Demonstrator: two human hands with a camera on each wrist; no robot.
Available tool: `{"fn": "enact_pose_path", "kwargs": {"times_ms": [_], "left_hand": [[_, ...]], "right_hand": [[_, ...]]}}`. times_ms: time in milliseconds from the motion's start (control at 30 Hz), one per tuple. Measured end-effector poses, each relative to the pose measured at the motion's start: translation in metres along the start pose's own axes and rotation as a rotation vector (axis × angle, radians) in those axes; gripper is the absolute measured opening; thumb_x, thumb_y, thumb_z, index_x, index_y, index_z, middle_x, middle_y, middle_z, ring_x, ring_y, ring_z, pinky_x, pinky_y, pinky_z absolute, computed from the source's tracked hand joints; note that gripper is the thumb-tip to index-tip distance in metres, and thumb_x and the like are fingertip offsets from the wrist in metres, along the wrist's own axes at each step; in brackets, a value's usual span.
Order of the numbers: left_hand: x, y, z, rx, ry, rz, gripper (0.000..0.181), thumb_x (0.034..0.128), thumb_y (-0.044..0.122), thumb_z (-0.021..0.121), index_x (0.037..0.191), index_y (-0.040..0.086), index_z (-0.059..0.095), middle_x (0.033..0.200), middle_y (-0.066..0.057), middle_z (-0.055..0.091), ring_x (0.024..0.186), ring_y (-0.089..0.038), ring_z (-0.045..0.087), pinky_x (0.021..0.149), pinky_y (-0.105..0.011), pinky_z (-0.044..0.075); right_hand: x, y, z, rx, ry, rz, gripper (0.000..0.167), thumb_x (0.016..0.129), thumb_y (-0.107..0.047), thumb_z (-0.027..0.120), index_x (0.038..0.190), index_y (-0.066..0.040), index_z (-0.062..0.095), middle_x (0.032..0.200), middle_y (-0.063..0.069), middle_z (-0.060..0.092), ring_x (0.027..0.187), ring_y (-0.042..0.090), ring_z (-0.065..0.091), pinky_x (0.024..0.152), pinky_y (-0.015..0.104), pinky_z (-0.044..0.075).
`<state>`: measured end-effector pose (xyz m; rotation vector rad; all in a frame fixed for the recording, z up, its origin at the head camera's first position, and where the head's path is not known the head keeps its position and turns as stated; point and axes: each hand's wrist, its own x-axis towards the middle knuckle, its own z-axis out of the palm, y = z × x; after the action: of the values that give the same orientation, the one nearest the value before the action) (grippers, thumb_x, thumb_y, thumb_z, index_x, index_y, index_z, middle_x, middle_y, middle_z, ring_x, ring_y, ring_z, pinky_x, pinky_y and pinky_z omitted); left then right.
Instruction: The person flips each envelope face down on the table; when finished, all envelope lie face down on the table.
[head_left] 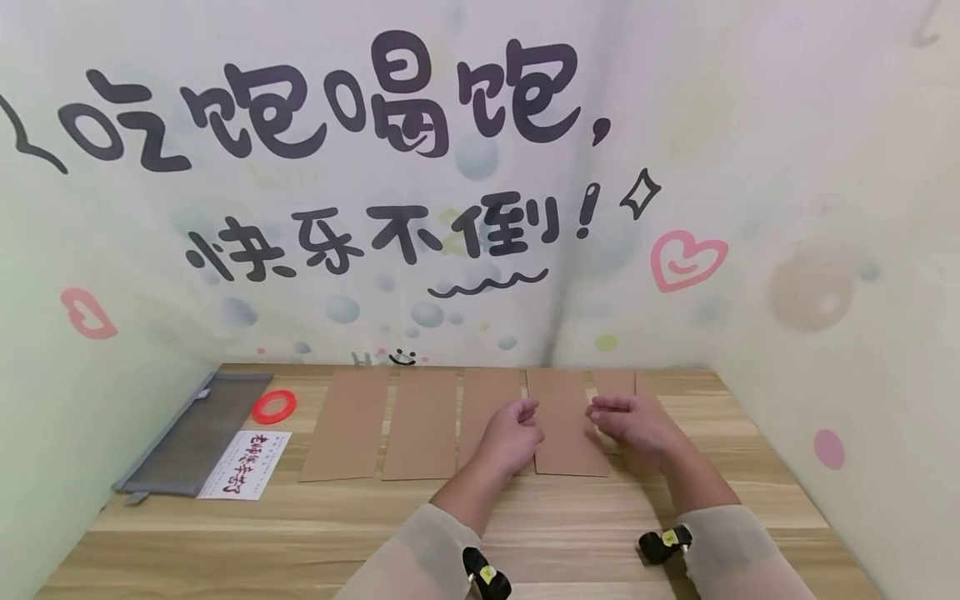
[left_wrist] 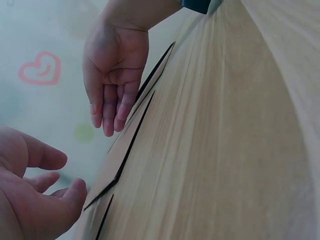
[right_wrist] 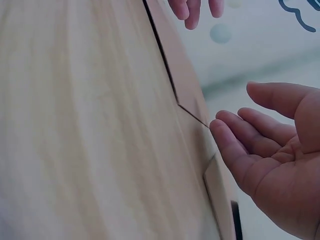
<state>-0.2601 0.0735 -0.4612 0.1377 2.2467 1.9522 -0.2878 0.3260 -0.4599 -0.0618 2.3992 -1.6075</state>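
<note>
Several flat brown cardboard rectangles lie in a row across the back of the table. My left hand (head_left: 513, 437) is over the gap between the third cardboard piece (head_left: 487, 400) and the fourth cardboard piece (head_left: 564, 429), fingers loosely bent and holding nothing. At that fourth piece's right side is my right hand (head_left: 637, 429), also without anything in its grasp, partly covering the rightmost cardboard (head_left: 613, 383). In the right wrist view the right hand (right_wrist: 280, 150) has its fingers spread from the thumb near a cardboard corner; whether it touches cannot be told.
To the left lie a grey mesh pouch (head_left: 195, 429), a red ring (head_left: 273, 407) and a white card (head_left: 247, 467) with handwriting. The wood-grain table (head_left: 570, 533) is bounded by printed cloth walls (head_left: 480, 325) at the back and sides.
</note>
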Motion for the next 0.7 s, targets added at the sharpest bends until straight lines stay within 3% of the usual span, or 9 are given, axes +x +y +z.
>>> {"fn": "enact_pose_path", "kwargs": {"times_ms": [167,300,467,567,700], "left_hand": [[-0.001,-0.002,0.011,-0.033,-0.02,0.004,0.059,0.0908,-0.006,0.063,0.149,0.001,0.058,0.153,-0.02,0.06,0.138,-0.034,0.061,0.094,-0.031,0.061],[-0.001,-0.001,0.028,-0.07,-0.073,0.002,0.061,0.0894,-0.006,0.066,0.149,0.003,0.058,0.153,-0.018,0.06,0.136,-0.03,0.062,0.093,-0.029,0.061],[-0.001,0.006,0.047,-0.111,-0.109,0.014,0.064,0.088,-0.005,0.069,0.15,0.002,0.056,0.153,-0.018,0.06,0.135,-0.03,0.063,0.106,-0.036,0.06],[0.0,0.011,0.056,-0.123,-0.113,0.019,0.062,0.0888,-0.005,0.069,0.149,0.001,0.056,0.152,-0.019,0.061,0.136,-0.032,0.063,0.111,-0.04,0.057],[0.003,0.015,0.065,-0.109,-0.115,0.011,0.058,0.0894,-0.003,0.07,0.146,0.002,0.059,0.15,-0.02,0.063,0.138,-0.034,0.063,0.115,-0.044,0.054]], "right_hand": [[-0.004,-0.003,-0.012,-0.06,0.036,-0.013,0.056,0.109,-0.024,0.063,0.155,0.005,0.05,0.155,0.024,0.059,0.138,0.03,0.063,0.108,0.03,0.057],[-0.007,-0.001,-0.029,-0.009,0.071,0.001,0.062,0.109,-0.027,0.063,0.158,0.006,0.044,0.16,0.028,0.052,0.144,0.033,0.058,0.116,0.038,0.053],[-0.009,0.004,-0.048,-0.006,0.106,0.001,0.066,0.11,-0.025,0.062,0.161,0.008,0.038,0.163,0.03,0.046,0.141,0.02,0.059,0.112,0.028,0.055],[-0.01,0.009,-0.056,-0.029,0.126,0.007,0.065,0.11,-0.024,0.062,0.161,0.008,0.038,0.163,0.03,0.047,0.134,0.012,0.063,0.111,0.029,0.056],[-0.012,0.014,-0.065,-0.07,0.146,0.012,0.066,0.11,-0.029,0.062,0.161,0.007,0.039,0.161,0.03,0.05,0.134,0.018,0.065,0.113,0.035,0.056]]}}
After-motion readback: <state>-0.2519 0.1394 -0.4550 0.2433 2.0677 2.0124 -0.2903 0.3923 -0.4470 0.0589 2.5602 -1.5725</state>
